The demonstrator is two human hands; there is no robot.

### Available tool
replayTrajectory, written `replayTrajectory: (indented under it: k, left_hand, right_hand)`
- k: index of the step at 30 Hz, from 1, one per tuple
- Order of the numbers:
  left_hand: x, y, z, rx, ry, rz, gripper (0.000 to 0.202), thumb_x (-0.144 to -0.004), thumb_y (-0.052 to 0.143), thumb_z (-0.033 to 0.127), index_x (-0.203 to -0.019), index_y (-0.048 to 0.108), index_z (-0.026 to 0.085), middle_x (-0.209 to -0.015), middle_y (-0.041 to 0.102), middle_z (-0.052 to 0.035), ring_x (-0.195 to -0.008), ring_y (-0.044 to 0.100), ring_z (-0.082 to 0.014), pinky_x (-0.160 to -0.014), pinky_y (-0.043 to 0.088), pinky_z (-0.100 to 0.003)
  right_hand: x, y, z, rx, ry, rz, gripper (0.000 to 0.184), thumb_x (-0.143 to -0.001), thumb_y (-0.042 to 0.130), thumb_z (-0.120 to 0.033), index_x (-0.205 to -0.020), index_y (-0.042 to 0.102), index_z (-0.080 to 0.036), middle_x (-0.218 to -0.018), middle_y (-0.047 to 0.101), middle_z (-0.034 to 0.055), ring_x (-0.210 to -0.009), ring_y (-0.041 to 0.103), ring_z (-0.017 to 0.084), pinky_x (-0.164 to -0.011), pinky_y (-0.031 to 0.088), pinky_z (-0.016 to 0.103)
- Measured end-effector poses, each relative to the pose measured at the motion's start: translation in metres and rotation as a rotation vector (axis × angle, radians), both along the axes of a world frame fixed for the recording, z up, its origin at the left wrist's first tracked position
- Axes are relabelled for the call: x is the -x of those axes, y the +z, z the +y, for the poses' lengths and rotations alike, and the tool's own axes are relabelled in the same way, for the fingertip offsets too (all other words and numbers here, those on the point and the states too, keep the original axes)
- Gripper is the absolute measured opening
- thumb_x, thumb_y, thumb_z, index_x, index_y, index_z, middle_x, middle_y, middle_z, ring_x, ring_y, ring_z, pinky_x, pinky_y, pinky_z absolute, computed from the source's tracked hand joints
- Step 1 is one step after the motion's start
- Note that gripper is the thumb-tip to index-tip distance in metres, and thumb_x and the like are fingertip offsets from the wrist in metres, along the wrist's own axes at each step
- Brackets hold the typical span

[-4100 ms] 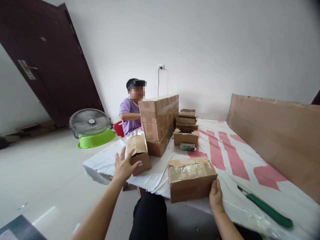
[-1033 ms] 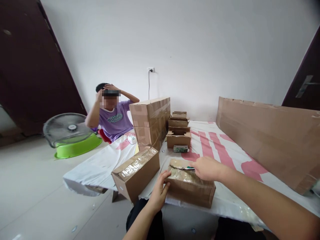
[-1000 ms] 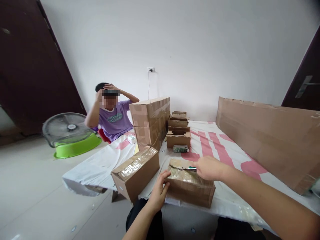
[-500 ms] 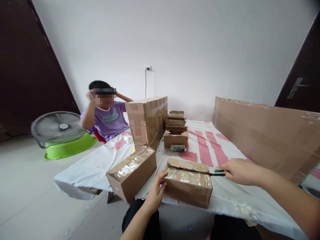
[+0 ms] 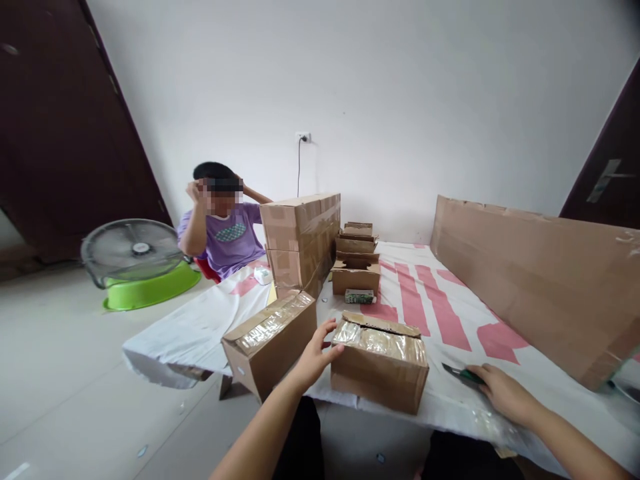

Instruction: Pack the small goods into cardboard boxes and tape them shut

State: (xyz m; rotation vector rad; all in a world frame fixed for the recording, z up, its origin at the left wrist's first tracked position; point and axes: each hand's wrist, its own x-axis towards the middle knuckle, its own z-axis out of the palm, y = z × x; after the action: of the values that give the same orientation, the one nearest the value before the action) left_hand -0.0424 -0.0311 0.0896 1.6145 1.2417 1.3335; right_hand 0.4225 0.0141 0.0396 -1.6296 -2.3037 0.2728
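Near the table's front edge lies a taped cardboard box [image 5: 379, 377]. Its top seam is slit, and the far flap is slightly raised. At the box's left end is my left hand [image 5: 316, 357], its fingers and thumb spread around the upper corner. My right hand [image 5: 503, 395] rests low over the cloth to the right of the box. A utility knife [image 5: 465, 375] with a green and black handle is in its closed fingers, blade pointing left, apart from the box. Left of my left hand stands another taped carton [image 5: 275, 340].
Large stacked cartons [image 5: 305, 233] stand at the table's left. Behind the box are opened small boxes [image 5: 356, 273] and a small green packet [image 5: 359, 297]. A long cardboard panel [image 5: 535, 280] stands along the right. A person [image 5: 230, 233] sits left, beside a fan [image 5: 140, 250].
My right hand has drawn the utility knife out of the box's seam and down to the table on the right. My left hand's grip at the box's end has loosened.
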Motion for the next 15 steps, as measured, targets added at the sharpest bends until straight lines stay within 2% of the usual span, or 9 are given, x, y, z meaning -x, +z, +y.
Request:
replayTrajectory:
  k: [2,5,8,11,13,15]
  left_hand:
    - [0.001,0.006,0.003,0.017,-0.026,0.002,0.046,-0.073,0.067,0.043,-0.113,0.058,0.021,-0.143,0.039,-0.0128,-0.127,0.041,-0.0309,-0.097,0.04,-0.039]
    - [0.002,0.014,0.003,0.029,-0.079,0.051,0.038,-0.069,0.071,0.039,-0.101,0.065,0.02,-0.14,0.041,-0.0123,-0.127,0.041,-0.0317,-0.099,0.039,-0.04]
    - [0.002,0.023,0.001,-0.015,-0.11,0.078,0.029,-0.068,0.072,0.036,-0.091,0.068,0.019,-0.136,0.044,-0.0127,-0.128,0.04,-0.0317,-0.103,0.035,-0.041]
    - [-0.001,0.034,-0.002,-0.101,-0.013,0.136,0.016,-0.065,0.074,0.029,-0.075,0.067,0.019,-0.128,0.05,-0.0106,-0.124,0.043,-0.0308,-0.106,0.03,-0.043]
    - [-0.003,0.042,-0.002,-0.134,0.032,0.187,0.011,-0.062,0.074,0.023,-0.069,0.066,0.019,-0.116,0.057,-0.0081,-0.115,0.049,-0.0287,-0.103,0.032,-0.042]
    - [-0.005,0.047,-0.002,-0.091,0.0,0.188,0.011,-0.062,0.072,0.019,-0.07,0.065,0.019,-0.094,0.063,-0.0043,-0.096,0.057,-0.0237,-0.091,0.041,-0.036]
  right_hand:
    - [0.004,-0.007,-0.002,-0.022,-0.001,-0.031,0.045,-0.071,0.048,-0.017,-0.111,0.066,-0.026,-0.094,0.068,0.0099,-0.09,0.064,0.029,-0.082,0.049,0.042]
    - [0.019,0.002,-0.004,-0.06,-0.009,-0.041,0.04,-0.073,0.049,-0.02,-0.108,0.067,-0.022,-0.099,0.068,0.0114,-0.095,0.063,0.03,-0.085,0.048,0.043]
    - [0.047,0.028,-0.007,-0.108,0.015,0.046,0.033,-0.082,0.046,-0.033,-0.105,0.067,-0.021,-0.107,0.067,0.0107,-0.103,0.061,0.027,-0.09,0.047,0.041]
    - [0.08,0.058,-0.018,-0.181,0.053,0.187,0.036,-0.087,0.041,-0.044,-0.104,0.064,-0.022,-0.109,0.066,0.0095,-0.104,0.06,0.025,-0.091,0.048,0.04]
    - [0.102,0.076,-0.027,-0.227,0.092,0.277,0.036,-0.09,0.037,-0.044,-0.104,0.063,-0.022,-0.108,0.066,0.0091,-0.104,0.06,0.024,-0.09,0.048,0.04]
    - [0.122,0.091,-0.036,-0.268,0.135,0.355,0.035,-0.093,0.034,-0.042,-0.104,0.06,-0.022,-0.106,0.066,0.0091,-0.103,0.059,0.023,-0.089,0.048,0.04]
